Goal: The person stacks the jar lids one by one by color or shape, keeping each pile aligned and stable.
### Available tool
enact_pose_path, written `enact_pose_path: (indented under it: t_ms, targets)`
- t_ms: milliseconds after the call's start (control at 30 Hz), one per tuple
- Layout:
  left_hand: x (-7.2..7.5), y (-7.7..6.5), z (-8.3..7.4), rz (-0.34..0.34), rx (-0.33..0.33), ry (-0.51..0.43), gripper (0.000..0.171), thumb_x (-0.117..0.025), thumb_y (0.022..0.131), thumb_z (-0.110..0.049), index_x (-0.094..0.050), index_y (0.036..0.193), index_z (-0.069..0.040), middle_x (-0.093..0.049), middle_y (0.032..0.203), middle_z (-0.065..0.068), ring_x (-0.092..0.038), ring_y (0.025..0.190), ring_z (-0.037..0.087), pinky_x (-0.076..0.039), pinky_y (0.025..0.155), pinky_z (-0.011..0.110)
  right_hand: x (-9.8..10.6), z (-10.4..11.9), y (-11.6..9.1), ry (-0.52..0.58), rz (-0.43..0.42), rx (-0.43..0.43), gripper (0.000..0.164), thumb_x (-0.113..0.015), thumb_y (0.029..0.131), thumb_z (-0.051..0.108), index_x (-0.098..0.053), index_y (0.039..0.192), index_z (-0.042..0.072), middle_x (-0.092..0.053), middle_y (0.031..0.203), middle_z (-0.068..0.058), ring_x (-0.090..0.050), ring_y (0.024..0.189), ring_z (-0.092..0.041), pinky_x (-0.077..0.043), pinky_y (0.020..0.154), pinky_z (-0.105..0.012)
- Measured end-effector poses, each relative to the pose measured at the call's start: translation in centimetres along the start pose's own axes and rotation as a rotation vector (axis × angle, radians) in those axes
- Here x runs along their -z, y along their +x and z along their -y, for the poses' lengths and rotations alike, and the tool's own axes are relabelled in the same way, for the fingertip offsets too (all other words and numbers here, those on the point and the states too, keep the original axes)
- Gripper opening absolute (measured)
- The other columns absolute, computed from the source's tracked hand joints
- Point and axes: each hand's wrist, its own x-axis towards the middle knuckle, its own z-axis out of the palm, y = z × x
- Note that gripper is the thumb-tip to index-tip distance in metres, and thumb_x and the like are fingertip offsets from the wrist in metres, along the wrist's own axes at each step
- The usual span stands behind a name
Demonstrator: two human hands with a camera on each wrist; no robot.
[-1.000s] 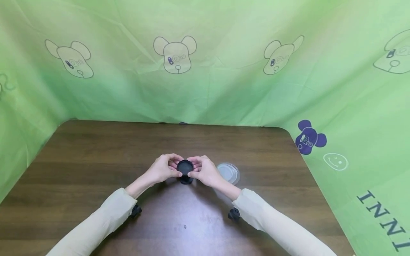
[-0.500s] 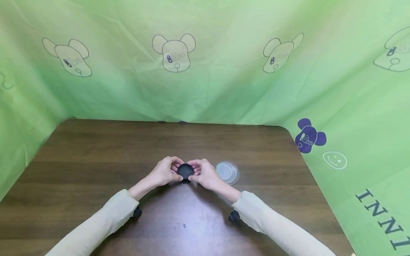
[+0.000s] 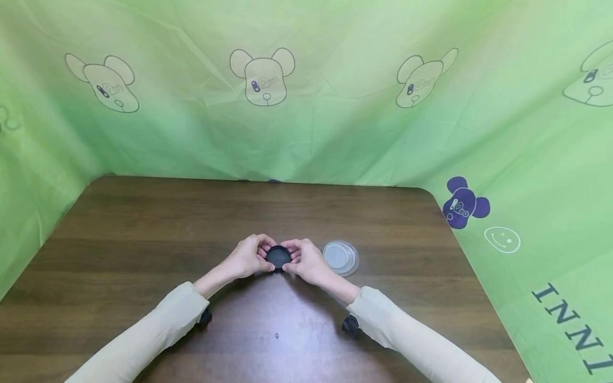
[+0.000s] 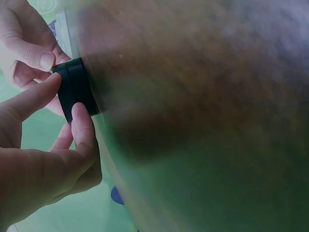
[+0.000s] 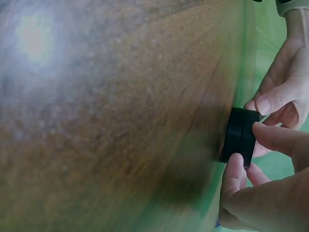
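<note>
A small round black container [image 3: 279,257] stands on the table between the two hands, its flat dark top facing up. In the left wrist view, a seam runs round the side of the container [image 4: 75,89], with an upper part sitting on a lower part. My left hand [image 3: 246,257] grips it from the left, thumb at the near side and fingers at the far side. From the right, my right hand [image 3: 307,261] holds it the same way. In the right wrist view, fingertips touch the side of the container [image 5: 240,135]. Its far side is partly hidden.
Clear round plastic pieces [image 3: 340,257], seemingly stacked, lie on the brown wooden table [image 3: 182,213] just right of the right hand. A tiny mark or speck [image 3: 276,335] shows nearer the person. A green printed cloth [image 3: 335,133] rises behind the table and along its sides.
A second ago the black upper piece was tilted above the black base. Both hands have lowered it, and it now lies level on the base. The clear pieces have stayed put.
</note>
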Motion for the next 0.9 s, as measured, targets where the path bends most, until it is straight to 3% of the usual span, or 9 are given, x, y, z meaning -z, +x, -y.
enact_pose_path:
  t_ms: [667,900]
  targets:
    - [0.28,-0.01,0.05,0.030,-0.020,0.045,0.047,-0.083,0.067,0.004,-0.062,0.109,0.001,-0.060,0.094,0.010,-0.059,0.081,0.019,-0.051,0.074,0.031,0.07,0.00,-0.15,-0.006,0.016,0.005,0.049,-0.074,0.072,-0.009,-0.060,0.119,-0.004,-0.055,0.100,-0.014,-0.061,0.084,-0.024,-0.053,0.078,-0.033]
    - [0.36,-0.14,0.24,0.048,-0.036,0.029,0.064,-0.084,0.066,0.005,-0.056,0.124,-0.001,-0.059,0.102,0.012,-0.058,0.088,0.022,-0.053,0.076,0.031,-0.08,-0.15,-0.19,0.009,0.006,0.024,0.052,-0.074,0.073,-0.009,-0.056,0.122,-0.006,-0.056,0.098,-0.017,-0.062,0.086,-0.029,-0.054,0.078,-0.032]
